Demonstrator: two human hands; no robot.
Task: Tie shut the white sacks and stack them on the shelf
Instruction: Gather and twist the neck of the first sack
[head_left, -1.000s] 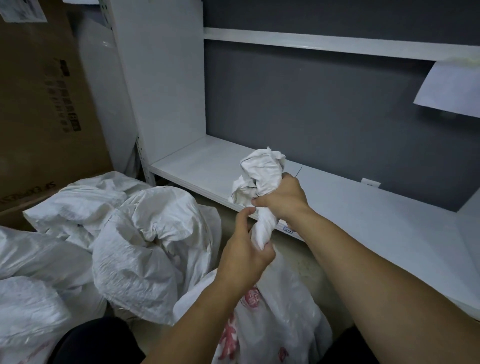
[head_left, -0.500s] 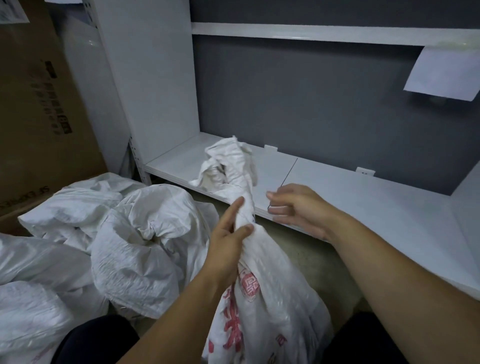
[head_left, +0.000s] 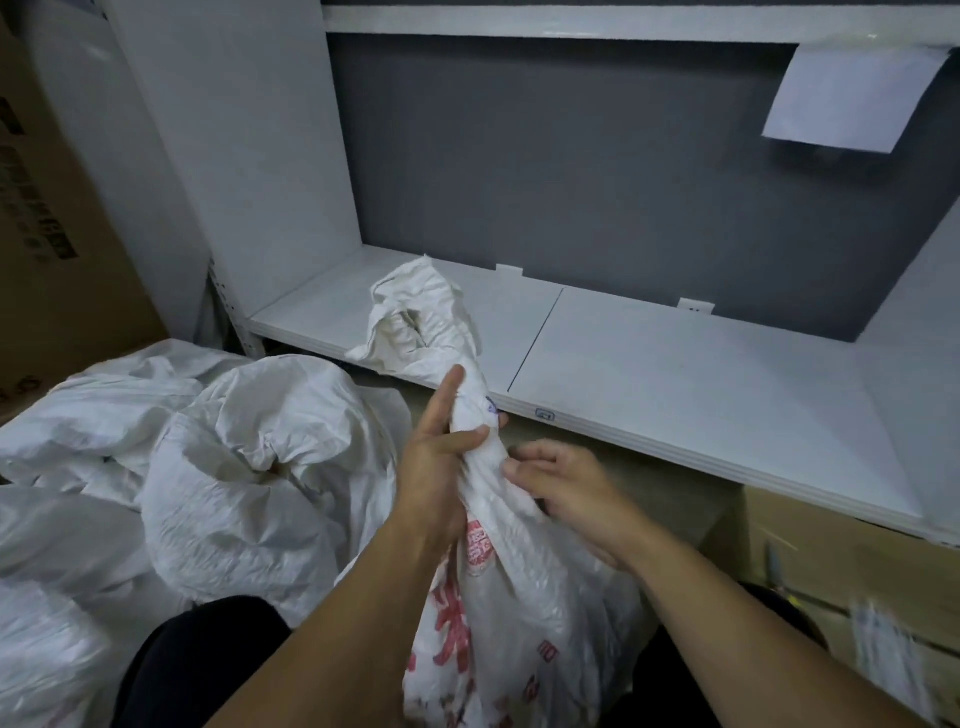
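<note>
Beyond my grip runs the white shelf; left of it, slumped sacks crowd close. My left hand clamps the printed sack by its twisted neck. My right hand curls against it, pinching or not I cannot tell.

A storeroom or stockroom: bare white laminate shelving against a grey wall, tall brown cardboard cartons alongside, and bulging white woven plastic sacks heaped on the floor.
</note>
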